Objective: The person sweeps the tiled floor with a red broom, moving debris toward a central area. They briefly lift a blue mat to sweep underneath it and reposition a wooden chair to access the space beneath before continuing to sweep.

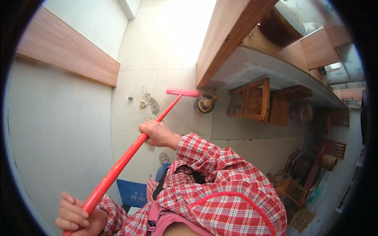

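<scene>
A long red broom (118,167) slants from the lower left up to the middle of the view; its narrow pink-red head (183,93) rests on the floor, bristles too indistinct to make out. Near the top end of the handle, my left hand (80,216) is wrapped round it with one finger partly lifted. Farther down, my right hand (159,133) is closed round the shaft. Left of the broom head lies a patch of grey dirt (151,103) with small crumbs. Close by the head's right end stands a dark, round jug (204,104) with a yellowish top.
To the right, wooden stools (252,101) stand under a counter (271,59). A wood-coloured panel (220,43) ends by the jug. Along the left wall runs a wooden board (67,47). A blue panel-like object (132,192) is beside my legs. Assorted boxes (302,218) sit lower right.
</scene>
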The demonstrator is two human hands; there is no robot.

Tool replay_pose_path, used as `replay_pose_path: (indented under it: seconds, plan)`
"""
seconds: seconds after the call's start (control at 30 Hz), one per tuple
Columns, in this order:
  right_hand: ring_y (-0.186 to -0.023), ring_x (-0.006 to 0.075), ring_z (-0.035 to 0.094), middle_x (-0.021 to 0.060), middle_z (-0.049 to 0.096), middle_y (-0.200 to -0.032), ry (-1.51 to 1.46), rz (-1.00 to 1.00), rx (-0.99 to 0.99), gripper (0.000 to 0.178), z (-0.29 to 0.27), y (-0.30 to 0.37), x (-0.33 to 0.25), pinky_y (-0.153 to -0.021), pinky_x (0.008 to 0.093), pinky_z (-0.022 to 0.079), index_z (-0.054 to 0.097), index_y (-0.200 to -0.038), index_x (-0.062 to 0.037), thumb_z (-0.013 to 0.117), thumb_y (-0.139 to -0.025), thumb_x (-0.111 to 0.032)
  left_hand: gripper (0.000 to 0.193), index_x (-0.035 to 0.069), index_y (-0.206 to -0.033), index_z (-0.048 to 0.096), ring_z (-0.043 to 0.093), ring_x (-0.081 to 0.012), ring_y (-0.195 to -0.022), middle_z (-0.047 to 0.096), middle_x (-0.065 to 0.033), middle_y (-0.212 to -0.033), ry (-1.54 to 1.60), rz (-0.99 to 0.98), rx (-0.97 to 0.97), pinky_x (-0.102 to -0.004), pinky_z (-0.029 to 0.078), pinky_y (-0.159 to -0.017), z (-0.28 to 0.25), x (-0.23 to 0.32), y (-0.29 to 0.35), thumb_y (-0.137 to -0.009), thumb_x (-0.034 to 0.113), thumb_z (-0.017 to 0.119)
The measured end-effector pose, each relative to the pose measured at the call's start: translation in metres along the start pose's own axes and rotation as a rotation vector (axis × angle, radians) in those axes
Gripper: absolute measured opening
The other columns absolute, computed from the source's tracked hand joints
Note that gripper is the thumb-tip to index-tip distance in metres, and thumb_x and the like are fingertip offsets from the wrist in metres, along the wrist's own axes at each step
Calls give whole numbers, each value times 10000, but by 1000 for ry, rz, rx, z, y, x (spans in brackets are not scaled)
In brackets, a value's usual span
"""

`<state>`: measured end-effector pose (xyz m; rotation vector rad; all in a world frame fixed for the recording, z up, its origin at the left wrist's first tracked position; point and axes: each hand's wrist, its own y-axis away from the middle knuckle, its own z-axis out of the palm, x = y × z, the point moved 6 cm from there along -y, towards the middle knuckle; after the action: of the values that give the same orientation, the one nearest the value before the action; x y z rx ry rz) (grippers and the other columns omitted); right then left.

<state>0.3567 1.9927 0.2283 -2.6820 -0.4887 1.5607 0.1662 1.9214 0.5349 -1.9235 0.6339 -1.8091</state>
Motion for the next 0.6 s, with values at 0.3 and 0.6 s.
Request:
replay_pose_path:
  seconds: [0.3, 0.6]
  plan:
    - [-854, 356, 618, 149, 635, -816, 178, 313, -287, 208, -42, -2, 79, -706, 464, 481, 567, -787, -64, 659, -786, -250, 320, 156, -746, 391, 441, -104, -645, 405, 35, -638, 225, -236, 41, -400, 447, -960, 4, -134, -10, -990, 346, 477]
    - [-790, 375, 627, 164, 646, -784, 342, 445, -42, 182, -57, -13, 157, -659, 482, 491, 592, -768, -78, 646, -781, -251, 287, 148, -757, 428, 469, -120, -683, 419, 27, -663, 618, -470, -8, -409, 455, -961, 45, -240, -21, -980, 308, 510]
